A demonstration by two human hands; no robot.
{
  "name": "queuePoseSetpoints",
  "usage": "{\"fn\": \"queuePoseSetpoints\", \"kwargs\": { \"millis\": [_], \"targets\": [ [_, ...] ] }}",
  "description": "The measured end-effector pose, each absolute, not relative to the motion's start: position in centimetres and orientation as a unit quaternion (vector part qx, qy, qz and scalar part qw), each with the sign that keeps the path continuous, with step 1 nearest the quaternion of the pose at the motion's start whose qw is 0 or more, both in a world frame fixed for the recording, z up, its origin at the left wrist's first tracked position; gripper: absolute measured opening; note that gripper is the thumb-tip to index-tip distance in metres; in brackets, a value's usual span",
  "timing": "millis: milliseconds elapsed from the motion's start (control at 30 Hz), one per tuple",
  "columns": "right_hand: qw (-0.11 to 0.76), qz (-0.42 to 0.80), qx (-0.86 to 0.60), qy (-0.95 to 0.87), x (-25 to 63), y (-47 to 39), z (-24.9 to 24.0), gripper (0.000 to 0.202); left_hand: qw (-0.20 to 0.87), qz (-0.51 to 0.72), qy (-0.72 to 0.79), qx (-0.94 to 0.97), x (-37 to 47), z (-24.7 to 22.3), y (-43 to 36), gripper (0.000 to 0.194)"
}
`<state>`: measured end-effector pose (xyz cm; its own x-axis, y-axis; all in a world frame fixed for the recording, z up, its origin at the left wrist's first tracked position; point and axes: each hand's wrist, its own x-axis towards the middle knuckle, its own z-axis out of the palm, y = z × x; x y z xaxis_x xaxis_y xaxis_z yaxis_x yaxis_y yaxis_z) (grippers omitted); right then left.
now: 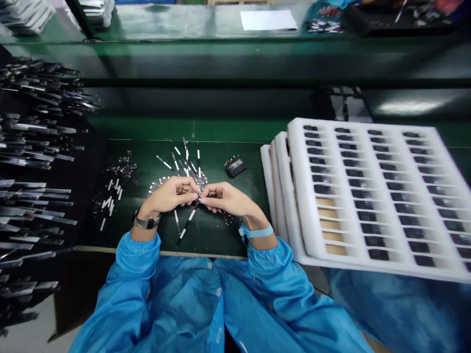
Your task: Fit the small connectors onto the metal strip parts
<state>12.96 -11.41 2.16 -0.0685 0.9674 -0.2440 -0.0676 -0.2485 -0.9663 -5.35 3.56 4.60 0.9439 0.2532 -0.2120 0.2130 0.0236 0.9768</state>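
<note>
Over the green work surface [147,147], my left hand [172,192] and my right hand [226,197] meet fingertip to fingertip. Both pinch a thin black-and-white strip, which looks like a flex cable [188,225], at its upper end. The strip hangs down toward the front edge. What small part sits between the fingertips is mostly hidden. Just behind my hands lies a loose pile of similar strips [187,162], fanned outward. Some small dark red bits [226,218] lie below my right hand.
White foam trays [353,196] stacked at the right hold rows of black parts. A small black ribbed part [235,166] lies behind my right hand. More small parts [112,196] are scattered at the left. Bundles of strips [33,206] jut out along the left side. A shelf [206,24] crosses the back.
</note>
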Motion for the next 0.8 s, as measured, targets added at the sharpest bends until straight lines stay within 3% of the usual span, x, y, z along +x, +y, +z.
{"fn": "queuePoseSetpoints", "kwargs": {
  "millis": [800],
  "targets": [
    [0.471, 0.614, -0.499, -0.391, 12.98, -11.41, 1.72, 0.047, 0.711, 0.037, 0.166, 0.682, -4.72, 3.78, 3.15, 0.03]
  ]
}}
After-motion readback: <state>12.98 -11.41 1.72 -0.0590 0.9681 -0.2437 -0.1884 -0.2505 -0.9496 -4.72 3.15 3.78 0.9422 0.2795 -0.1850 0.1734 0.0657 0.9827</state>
